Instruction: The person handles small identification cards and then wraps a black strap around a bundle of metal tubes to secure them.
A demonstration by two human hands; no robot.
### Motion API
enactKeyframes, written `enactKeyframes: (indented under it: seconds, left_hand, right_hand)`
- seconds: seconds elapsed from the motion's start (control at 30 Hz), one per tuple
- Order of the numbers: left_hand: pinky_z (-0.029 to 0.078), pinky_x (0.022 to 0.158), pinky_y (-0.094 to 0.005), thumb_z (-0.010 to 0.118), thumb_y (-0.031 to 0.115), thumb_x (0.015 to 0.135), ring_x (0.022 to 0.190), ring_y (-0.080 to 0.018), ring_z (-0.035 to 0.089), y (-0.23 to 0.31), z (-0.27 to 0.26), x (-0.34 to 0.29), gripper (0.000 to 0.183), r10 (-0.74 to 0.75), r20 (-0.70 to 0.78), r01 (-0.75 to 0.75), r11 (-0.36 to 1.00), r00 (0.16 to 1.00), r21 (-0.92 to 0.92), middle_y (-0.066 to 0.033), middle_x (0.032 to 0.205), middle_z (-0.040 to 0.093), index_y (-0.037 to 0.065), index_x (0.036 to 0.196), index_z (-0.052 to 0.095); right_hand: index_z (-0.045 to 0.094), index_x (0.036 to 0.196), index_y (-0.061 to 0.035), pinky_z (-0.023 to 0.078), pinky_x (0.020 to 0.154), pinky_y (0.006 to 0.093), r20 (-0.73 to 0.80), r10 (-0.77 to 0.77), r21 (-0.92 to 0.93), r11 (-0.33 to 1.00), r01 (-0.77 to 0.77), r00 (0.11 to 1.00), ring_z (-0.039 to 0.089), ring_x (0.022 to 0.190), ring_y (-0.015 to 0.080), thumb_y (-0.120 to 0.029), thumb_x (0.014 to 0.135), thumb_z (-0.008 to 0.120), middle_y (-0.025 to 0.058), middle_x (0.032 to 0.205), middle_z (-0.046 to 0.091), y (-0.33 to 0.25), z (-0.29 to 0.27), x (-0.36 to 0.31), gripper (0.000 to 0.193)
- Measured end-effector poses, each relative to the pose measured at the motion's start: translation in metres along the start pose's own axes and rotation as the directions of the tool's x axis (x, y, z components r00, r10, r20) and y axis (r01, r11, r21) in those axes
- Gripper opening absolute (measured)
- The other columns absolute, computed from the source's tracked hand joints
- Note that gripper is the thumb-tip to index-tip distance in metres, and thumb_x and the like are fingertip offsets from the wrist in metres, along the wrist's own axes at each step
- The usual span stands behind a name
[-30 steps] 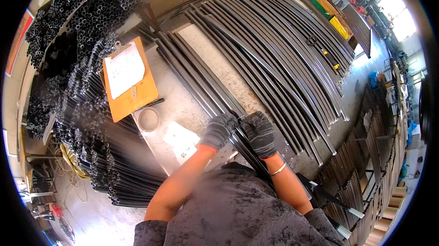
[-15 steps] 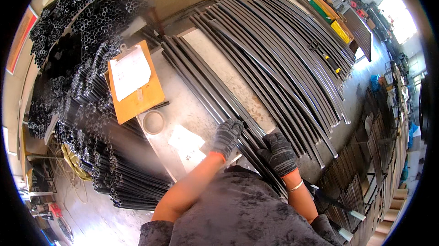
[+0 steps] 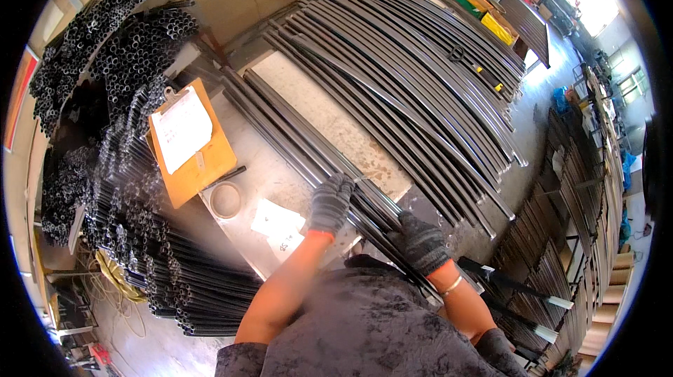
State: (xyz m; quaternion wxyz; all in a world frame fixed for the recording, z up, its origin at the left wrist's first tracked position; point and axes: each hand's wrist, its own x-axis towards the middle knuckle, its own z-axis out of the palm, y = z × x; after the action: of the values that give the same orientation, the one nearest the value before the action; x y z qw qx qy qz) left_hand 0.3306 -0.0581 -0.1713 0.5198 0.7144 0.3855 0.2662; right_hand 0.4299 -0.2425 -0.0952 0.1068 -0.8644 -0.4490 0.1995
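Observation:
A small bundle of dark metal tubes (image 3: 284, 127) lies across the table and runs down toward my body. My left hand (image 3: 331, 202), in a grey striped knit glove, is closed over the bundle from its left side. A thin pale strip, too small to make out, shows at its fingertips. Lower down, my right hand (image 3: 420, 242), gloved alike, is curled around the same tubes from the right. Its fingertips are partly hidden. The near ends of the tubes pass down beside my dark shirt.
On the left stand a clipboard (image 3: 191, 144) with paper, a round dish (image 3: 226, 200), white paper slips (image 3: 275, 219) and stacked black tubes (image 3: 151, 37). A broad row of long tubes (image 3: 413, 90) covers the right side, with a yellow-and-black tool (image 3: 488, 78) on it. Brown strips (image 3: 533, 237) stand further right.
The whole view has shifted, so the table and tubes sit further left. Both hands stay on the tube bundle; the right hand has turned slightly.

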Motion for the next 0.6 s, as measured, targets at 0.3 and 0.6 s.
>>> enactKeyframes:
  seconds: [0.3,0.6]
  left_hand:
    - [0.049,0.069,-0.0283,0.057,0.005,0.086,0.073,-0.0159,0.061,-0.013,0.001,0.006,0.011,-0.002,0.081,0.01,0.995,0.997,-0.096,-0.0097,0.081,0.067,-0.001,0.091,0.065]
    - [0.048,0.066,-0.0267,0.059,0.009,0.088,0.072,-0.014,0.059,-0.019,0.001,0.01,0.012,-0.156,0.23,0.228,0.916,0.961,-0.331,-0.0065,0.079,0.065,-0.001,0.09,0.064]
  right_hand:
    - [0.063,0.09,-0.0068,0.048,0.072,0.0426,-0.233,0.276,-0.338,0.876,-0.344,0.932,0.061,0.083,0.0328,-0.022,0.075,0.064,0.0148,0.086,0.063,0.134,0.004,-0.177,0.022]
    - [0.06,0.111,-0.0016,0.046,0.085,0.034,-0.571,0.735,0.297,0.599,-0.743,0.365,0.057,0.095,0.0252,-0.016,0.09,0.049,0.0109,0.104,0.061,0.367,0.011,-0.488,0.028]
